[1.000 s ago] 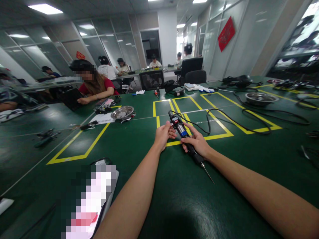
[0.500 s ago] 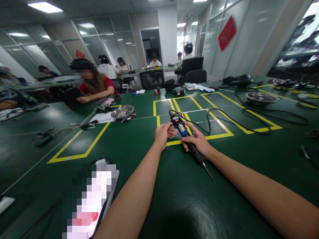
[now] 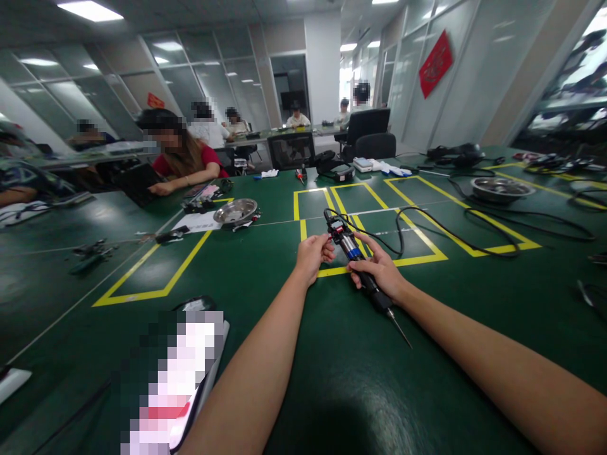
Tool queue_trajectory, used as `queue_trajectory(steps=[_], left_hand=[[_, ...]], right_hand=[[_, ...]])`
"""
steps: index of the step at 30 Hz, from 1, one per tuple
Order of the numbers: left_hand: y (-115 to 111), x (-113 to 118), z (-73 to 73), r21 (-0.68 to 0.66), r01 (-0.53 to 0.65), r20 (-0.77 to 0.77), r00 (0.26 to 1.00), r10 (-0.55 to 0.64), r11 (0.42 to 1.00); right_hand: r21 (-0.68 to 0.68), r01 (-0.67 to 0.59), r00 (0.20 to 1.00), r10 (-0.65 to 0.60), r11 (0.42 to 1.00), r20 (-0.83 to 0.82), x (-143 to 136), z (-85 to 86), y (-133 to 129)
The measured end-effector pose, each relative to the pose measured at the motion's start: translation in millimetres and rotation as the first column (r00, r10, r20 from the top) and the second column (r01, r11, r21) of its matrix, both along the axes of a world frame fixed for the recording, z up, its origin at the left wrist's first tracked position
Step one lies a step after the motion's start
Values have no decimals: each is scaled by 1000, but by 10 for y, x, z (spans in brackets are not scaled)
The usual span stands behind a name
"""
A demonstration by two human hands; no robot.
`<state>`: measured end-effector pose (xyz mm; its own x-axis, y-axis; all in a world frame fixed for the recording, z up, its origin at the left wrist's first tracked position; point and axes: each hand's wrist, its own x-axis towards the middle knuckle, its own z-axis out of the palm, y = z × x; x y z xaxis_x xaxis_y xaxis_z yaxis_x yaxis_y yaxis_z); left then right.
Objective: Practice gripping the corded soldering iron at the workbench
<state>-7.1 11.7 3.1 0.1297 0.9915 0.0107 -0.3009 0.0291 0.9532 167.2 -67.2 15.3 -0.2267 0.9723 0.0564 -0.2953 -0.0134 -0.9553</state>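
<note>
My right hand [image 3: 379,273] is wrapped around a black electric screwdriver [image 3: 351,248] with a silver and blue band. Its long thin bit slants down toward me and to the right, while a black cord leaves the far end. Beside that far end is my left hand [image 3: 315,254], fingers curled in a pinch next to a small red part of the tool. Whatever those fingertips hold, if anything, is hidden. Both forearms reach in over the green table [image 3: 332,354].
Yellow tape rectangles mark the table. Metal bowls [image 3: 236,212] [image 3: 502,188] stand left and right. A phone-like device [image 3: 208,379], partly blurred out, lies by my left forearm. The black cord [image 3: 441,227] loops across the right side. A person in a red top [image 3: 213,161] sits at far left.
The camera view has shifted very slightly. Both hands and the electric screwdriver keep the same pose.
</note>
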Motion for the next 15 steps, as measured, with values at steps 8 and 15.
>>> queue_trajectory(steps=[8, 15], left_hand=[[-26, 12, 38, -22, -2, 52, 999, 3, 1000], [-13, 19, -6, -1, 30, 62, 998, -30, 1000]], right_hand=[[2, 1, 1000, -1, 1000, -4, -5, 4, -5], [7, 5, 1000, -5, 1000, 3, -1, 11, -4]])
